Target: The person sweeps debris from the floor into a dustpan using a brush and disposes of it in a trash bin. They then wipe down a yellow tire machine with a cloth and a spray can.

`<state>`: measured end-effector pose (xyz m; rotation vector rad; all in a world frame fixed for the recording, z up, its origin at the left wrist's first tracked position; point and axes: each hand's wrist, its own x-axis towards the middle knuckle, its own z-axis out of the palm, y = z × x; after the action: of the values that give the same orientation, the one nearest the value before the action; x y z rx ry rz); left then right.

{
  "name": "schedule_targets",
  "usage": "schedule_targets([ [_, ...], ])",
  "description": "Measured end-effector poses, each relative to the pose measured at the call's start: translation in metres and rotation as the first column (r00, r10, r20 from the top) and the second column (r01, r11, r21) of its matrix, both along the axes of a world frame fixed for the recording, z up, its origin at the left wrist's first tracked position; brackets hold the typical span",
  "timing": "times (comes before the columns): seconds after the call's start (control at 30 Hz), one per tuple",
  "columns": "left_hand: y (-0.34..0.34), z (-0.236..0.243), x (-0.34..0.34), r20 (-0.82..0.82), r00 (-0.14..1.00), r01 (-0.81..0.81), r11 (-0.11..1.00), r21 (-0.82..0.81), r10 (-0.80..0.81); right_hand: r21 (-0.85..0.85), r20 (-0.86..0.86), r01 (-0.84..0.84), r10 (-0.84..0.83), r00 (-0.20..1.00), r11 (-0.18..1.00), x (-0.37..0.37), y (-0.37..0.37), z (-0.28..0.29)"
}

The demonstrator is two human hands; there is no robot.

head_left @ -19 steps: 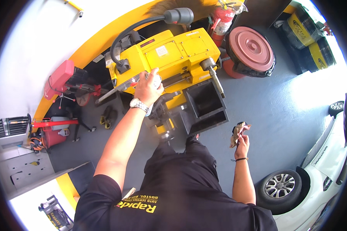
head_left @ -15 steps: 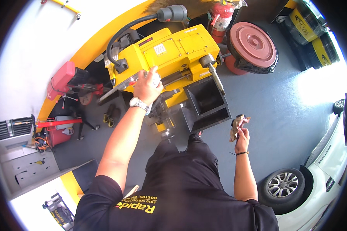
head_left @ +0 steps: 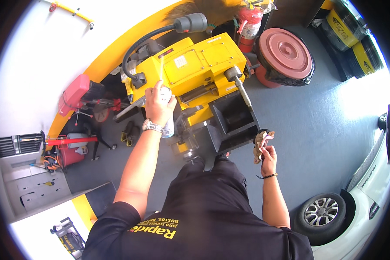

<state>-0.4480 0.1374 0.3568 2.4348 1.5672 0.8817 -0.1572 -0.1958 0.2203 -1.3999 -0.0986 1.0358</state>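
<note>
My left hand (head_left: 157,107), a watch on its wrist, is wrapped round a white spray can (head_left: 168,128) with its index finger at the top. A pale streak of spray rises from the nozzle across the yellow workshop machine (head_left: 193,60), which looks like a brake lathe. The can is over the machine's near left side. Away to the right, my right hand (head_left: 269,161) grips a crumpled brown rag (head_left: 260,146) beside the machine's black tray (head_left: 234,115). A metal spindle (head_left: 242,89) sticks out of the machine toward me.
A flexible lamp (head_left: 190,23) arches over the machine. Beyond its right end stand a lidded reddish bin (head_left: 286,52) and a fire extinguisher (head_left: 249,26). At left is a red drill press (head_left: 76,93); at lower right, a white vehicle with its wheel (head_left: 321,212).
My left hand has shifted slightly left with the can, and more of the can's body shows. A spray streak now stands out. My right hand and the rag have moved slightly left, toward the tray.
</note>
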Motion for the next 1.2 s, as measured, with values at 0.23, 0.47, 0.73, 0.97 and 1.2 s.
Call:
schedule_targets([
  [0.23,-0.008,0.011,0.004,0.015,0.985,0.17,0.98,-0.099,-0.17,0.025,0.015,0.011,-0.012,1.0,1.0,0.002,0.002,0.005],
  [0.47,-0.026,0.029,0.045,0.16,0.905,0.406,0.913,-0.049,-0.394,0.056,-0.062,0.067,-0.064,0.996,0.996,0.004,-0.01,-0.005],
  [0.73,-0.022,0.047,0.098,0.204,0.868,0.472,0.88,-0.055,-0.452,0.071,-0.088,0.048,-0.042,0.995,0.996,0.013,-0.027,-0.004],
  [0.97,-0.026,0.043,0.096,0.209,0.824,0.56,0.813,-0.159,-0.526,0.031,-0.135,0.129,-0.123,0.983,0.991,0.025,-0.03,0.002],
  [1.2,-0.021,0.04,0.083,0.287,0.798,0.596,0.765,-0.243,-0.53,0.068,-0.065,0.036,-0.031,0.997,0.997,0.028,0.006,-0.013],
])
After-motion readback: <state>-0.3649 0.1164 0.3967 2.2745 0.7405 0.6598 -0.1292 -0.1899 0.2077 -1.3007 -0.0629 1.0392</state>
